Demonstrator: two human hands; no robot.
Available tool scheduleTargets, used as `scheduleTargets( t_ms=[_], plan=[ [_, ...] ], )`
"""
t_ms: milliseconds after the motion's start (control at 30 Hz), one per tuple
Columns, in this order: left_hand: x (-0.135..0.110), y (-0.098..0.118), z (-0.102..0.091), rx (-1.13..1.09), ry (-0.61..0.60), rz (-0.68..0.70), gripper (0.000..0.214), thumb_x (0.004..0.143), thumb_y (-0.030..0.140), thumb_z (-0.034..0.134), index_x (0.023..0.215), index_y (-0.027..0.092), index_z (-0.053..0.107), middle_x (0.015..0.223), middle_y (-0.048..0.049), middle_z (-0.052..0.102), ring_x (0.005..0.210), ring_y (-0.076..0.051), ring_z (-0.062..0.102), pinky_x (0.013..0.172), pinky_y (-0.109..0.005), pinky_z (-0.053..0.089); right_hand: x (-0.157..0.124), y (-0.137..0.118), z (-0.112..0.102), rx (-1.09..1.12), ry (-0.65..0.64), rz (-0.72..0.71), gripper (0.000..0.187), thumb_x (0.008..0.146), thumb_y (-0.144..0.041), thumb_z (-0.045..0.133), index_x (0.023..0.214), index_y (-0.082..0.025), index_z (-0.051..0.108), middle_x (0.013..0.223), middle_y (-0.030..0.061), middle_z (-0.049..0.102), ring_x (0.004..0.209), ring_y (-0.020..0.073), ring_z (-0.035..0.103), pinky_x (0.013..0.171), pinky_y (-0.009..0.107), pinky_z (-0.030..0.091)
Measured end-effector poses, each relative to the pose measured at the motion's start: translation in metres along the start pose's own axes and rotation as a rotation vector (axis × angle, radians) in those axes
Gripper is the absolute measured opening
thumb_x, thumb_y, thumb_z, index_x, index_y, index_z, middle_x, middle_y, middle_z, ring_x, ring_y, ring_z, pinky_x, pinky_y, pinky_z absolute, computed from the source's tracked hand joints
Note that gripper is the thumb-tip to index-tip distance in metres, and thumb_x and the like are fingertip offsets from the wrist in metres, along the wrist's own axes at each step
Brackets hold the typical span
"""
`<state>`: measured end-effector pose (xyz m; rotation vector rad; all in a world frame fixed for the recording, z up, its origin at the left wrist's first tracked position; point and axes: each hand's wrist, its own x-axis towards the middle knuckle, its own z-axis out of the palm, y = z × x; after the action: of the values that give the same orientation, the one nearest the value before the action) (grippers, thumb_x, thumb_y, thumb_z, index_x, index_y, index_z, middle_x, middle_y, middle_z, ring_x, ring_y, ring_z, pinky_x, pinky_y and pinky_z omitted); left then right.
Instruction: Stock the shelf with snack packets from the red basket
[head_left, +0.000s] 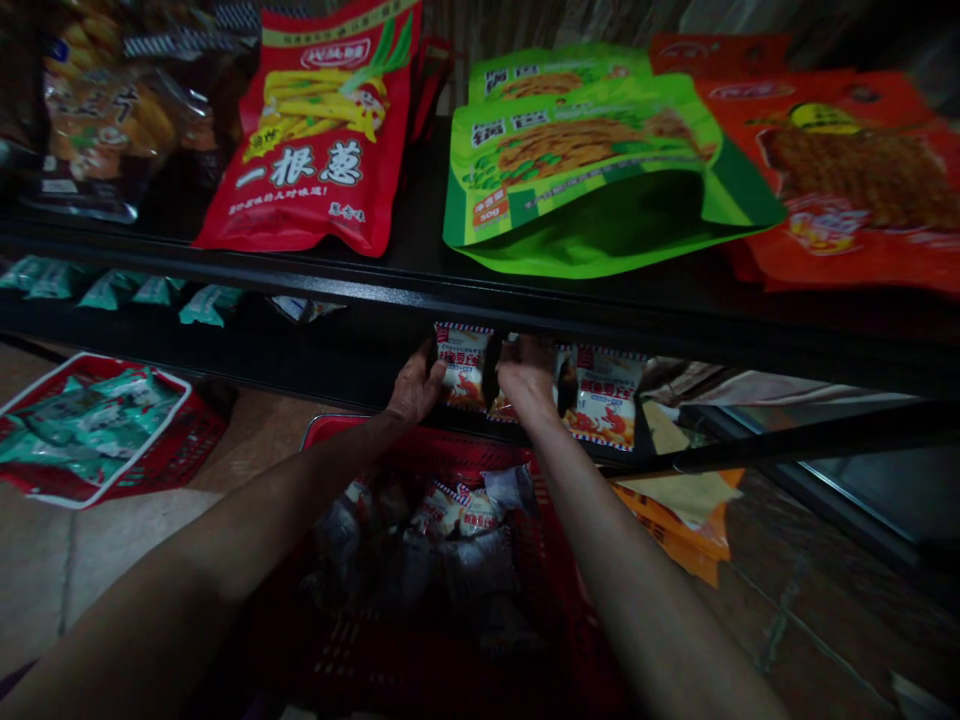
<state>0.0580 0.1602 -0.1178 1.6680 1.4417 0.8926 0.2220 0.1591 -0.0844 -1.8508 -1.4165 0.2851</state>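
Here we are at the lower shelf (pixel 300 345), with a small white-and-red snack packet (pixel 466 368) standing just right of our left hand (pixel 420 385). Our thumb is against that packet's left edge; the other fingers are mostly hidden, so we cannot tell whether they close on it.

Over to our right hand (pixel 529 375): it's bent down over a middle packet (pixel 501 405), covering most of it, and we cannot tell whether it grips or only touches. Just right of that hand we have a third packet (pixel 606 395), its printed front towards us, clear of our fingers.

Below and between our forearms sits a red basket (pixel 337 428), and in it we see a dim heap of similar packets (pixel 461 515). Well left of our left hand, there's a second basket (pixel 97 494) with a white rim, loaded with teal packets (pixel 90 425); farther up that side, a row of teal packs (pixel 212 305) lies on our lower shelf.

Above our hands runs the upper shelf (pixel 360 290): a red bag (pixel 315 130) up and left, green bags (pixel 592 165) above our right hand, orange bags (pixel 862 170) farther right. Low on our right, orange packaging (pixel 701 540) shows beyond our forearm, over the tiled floor (pixel 750 610).
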Motion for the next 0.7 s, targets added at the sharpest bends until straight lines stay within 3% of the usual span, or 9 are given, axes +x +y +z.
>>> scheduleTargets(
  t_ms=[133, 367, 700],
  plan=[
    [-0.016, 0.003, -0.001, 0.017, -0.018, -0.031, 0.061, 0.086, 0.035, 0.043, 0.139, 0.005, 0.034, 0.141, -0.0173, 0.041, 0.133, -0.023, 0.037, 0.111, -0.035, 0.027, -0.005, -0.006, -0.015, -0.03, -0.032, 0.051, 0.03, 0.078, -0.019, 0.039, 0.096, -0.015, 0.063, 0.096, 0.0126, 0.064, 0.091, 0.0248, 0.058, 0.085, 0.039, 0.043],
    [-0.024, 0.0, 0.004, 0.057, -0.021, 0.038, 0.061, 0.081, 0.026, 0.048, 0.139, 0.009, 0.036, 0.132, -0.0144, 0.051, 0.122, -0.022, 0.048, 0.106, -0.034, 0.034, -0.012, -0.018, -0.045, -0.049, -0.054, 0.062, 0.035, 0.08, -0.017, 0.041, 0.104, -0.013, 0.067, 0.11, 0.0132, 0.066, 0.104, 0.0259, 0.059, 0.091, 0.039, 0.043],
    [-0.019, -0.013, 0.012, 0.092, -0.003, 0.065, 0.055, 0.082, 0.019, 0.045, 0.137, 0.012, 0.041, 0.124, -0.0116, 0.057, 0.112, -0.021, 0.054, 0.101, -0.033, 0.039, -0.037, -0.016, -0.018, -0.062, -0.395, 0.002, 0.038, 0.086, -0.016, 0.04, 0.118, -0.014, 0.062, 0.118, 0.0087, 0.064, 0.111, 0.0194, 0.058, 0.099, 0.03, 0.041]
  ],
)
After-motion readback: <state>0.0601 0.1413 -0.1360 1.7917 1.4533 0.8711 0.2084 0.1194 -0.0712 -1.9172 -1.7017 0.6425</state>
